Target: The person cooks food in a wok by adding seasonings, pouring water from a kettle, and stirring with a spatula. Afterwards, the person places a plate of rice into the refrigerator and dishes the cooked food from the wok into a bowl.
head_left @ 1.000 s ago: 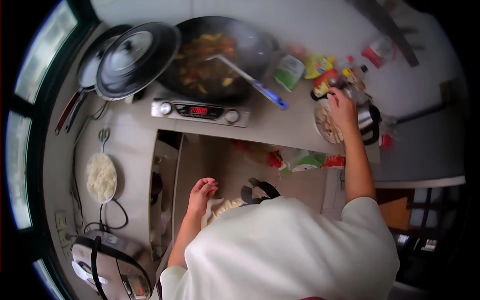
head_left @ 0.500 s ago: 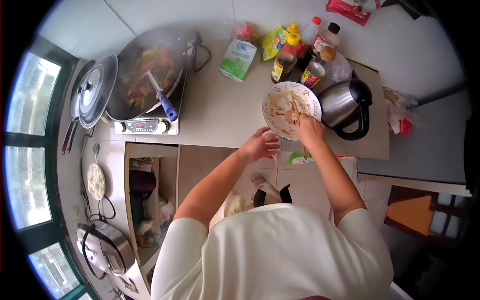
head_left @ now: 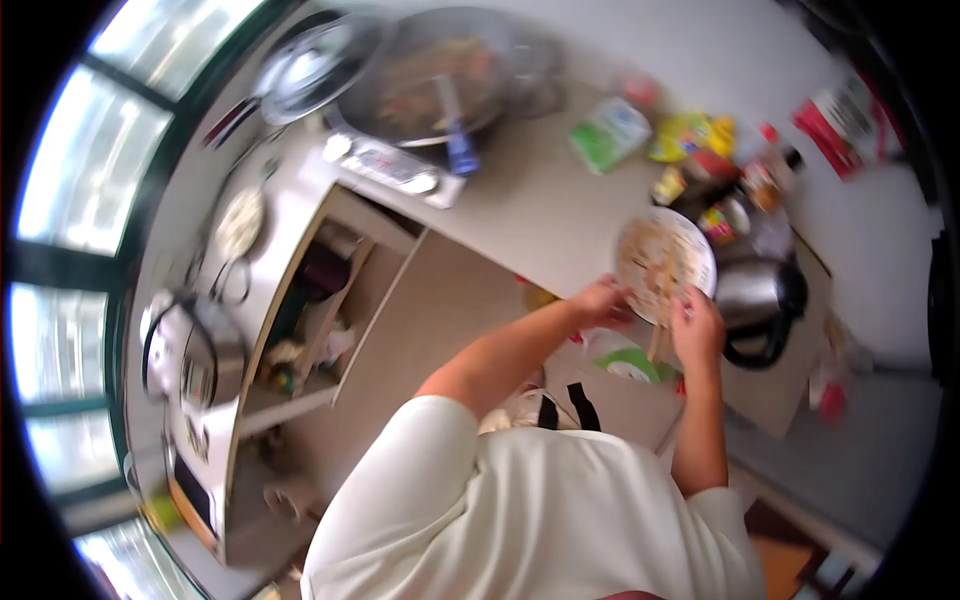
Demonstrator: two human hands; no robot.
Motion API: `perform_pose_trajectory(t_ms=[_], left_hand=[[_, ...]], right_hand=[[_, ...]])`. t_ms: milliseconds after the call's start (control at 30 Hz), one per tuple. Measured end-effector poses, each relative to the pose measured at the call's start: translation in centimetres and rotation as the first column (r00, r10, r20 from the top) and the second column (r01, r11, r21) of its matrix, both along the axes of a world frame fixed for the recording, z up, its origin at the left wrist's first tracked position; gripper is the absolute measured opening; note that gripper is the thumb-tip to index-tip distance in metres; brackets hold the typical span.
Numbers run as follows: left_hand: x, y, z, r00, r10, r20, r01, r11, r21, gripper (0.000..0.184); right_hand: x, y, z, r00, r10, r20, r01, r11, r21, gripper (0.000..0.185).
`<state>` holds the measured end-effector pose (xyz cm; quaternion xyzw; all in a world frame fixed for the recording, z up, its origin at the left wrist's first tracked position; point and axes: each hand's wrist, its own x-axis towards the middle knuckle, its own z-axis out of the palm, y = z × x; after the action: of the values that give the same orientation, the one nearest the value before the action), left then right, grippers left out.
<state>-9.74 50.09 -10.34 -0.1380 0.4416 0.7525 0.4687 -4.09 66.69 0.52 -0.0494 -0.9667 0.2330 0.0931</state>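
A white bowl [head_left: 697, 243] with a leaf pattern on its rim is smeared inside with brownish residue. It is close to the front edge of the counter. My right hand [head_left: 697, 325] grips wooden chopsticks [head_left: 664, 305] at the bowl's lower right side; the sticks lie across the bowl and reach past its near rim. By the bowl's lower left rim is my left hand [head_left: 603, 300], its fingers blurred but apart. Whether those fingers touch the rim, I cannot tell. Right beside the bowl stands a steel kettle [head_left: 752, 290] with a black handle.
Sauce bottles [head_left: 765, 180] and a green-white packet [head_left: 609, 135] stand behind. At the far left, a wok [head_left: 400, 100] of food with a blue-handled spatula [head_left: 460, 150] sits on a cooker [head_left: 380, 165], a glass lid [head_left: 320, 70] beside it. A rice cooker [head_left: 195, 350] is along the windows.
The whole view has turned and shifted, so the counter now slants and is blurred. My left hand is nearer the bowl's rim. My right hand still has the chopsticks.
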Motion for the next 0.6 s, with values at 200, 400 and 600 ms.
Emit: perform_pose_trajectory(t_ms=[200,400,600], left_hand=[[3.5,-5.0,-1.7,0.993,-0.021,-0.119,0.016,0.999,-0.04,0.047],[13.5,-16.6,-1.9,0.981,0.189,-0.035,-0.192,0.957,-0.216,0.032],[23.7,-26.3,-5.5,0.77,0.623,0.138,-0.527,0.743,-0.413,0.017]], right_hand=[[2.9,3.2,2.4,0.939,0.103,-0.329,-0.14,0.986,-0.092,0.017],[5.6,10.5,5.8,0.719,-0.244,-0.651,0.272,0.96,-0.06,0.02],[6.1,15.9,-3.2,0.734,-0.657,-0.172,0.551,0.724,-0.415,0.057]])
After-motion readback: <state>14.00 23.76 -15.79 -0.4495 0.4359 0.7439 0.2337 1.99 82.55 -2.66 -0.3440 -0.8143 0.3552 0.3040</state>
